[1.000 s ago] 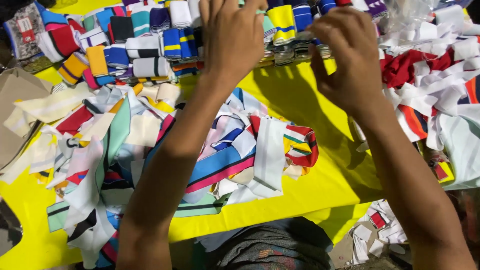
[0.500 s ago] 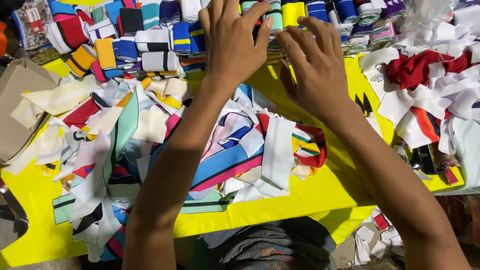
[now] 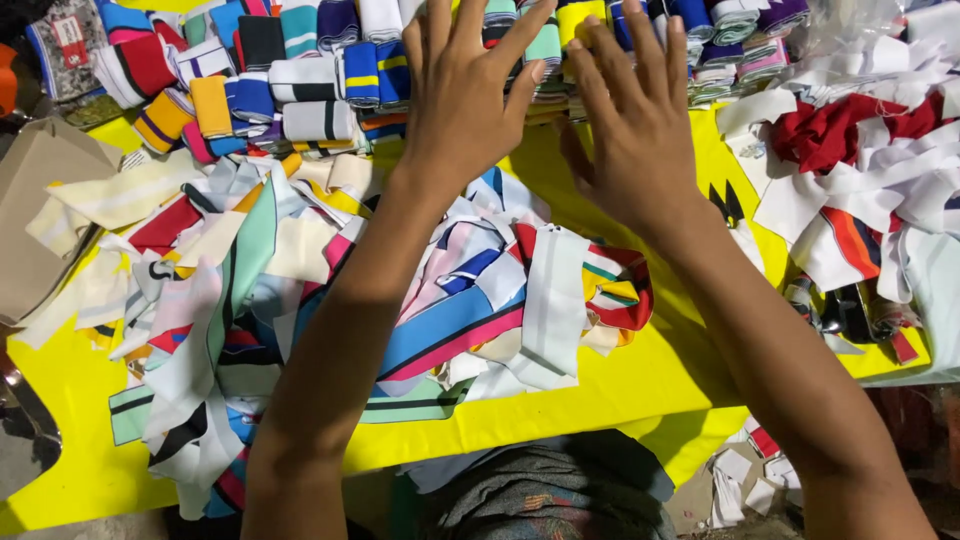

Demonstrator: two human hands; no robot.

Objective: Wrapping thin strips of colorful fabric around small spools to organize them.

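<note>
My left hand (image 3: 468, 92) and my right hand (image 3: 632, 122) are stretched forward side by side, fingers spread, palms down, holding nothing. Their fingertips reach the row of folded striped knit collars (image 3: 330, 70) stacked along the far edge of the yellow cloth (image 3: 640, 385). Under my forearms lies a loose heap of striped fabric strips (image 3: 300, 300) in blue, pink, white and green. A small folded red, green and yellow striped piece (image 3: 618, 295) lies just below my right wrist.
At the right edge a pile of red and white fabric pieces (image 3: 860, 170) spreads over the cloth. A brown cardboard piece (image 3: 35, 215) lies at the left. Scraps (image 3: 745, 480) litter the floor near my lap.
Both hands have come closer together and opened flat, with the right hand moving left toward the left one. The view has shifted slightly downward.
</note>
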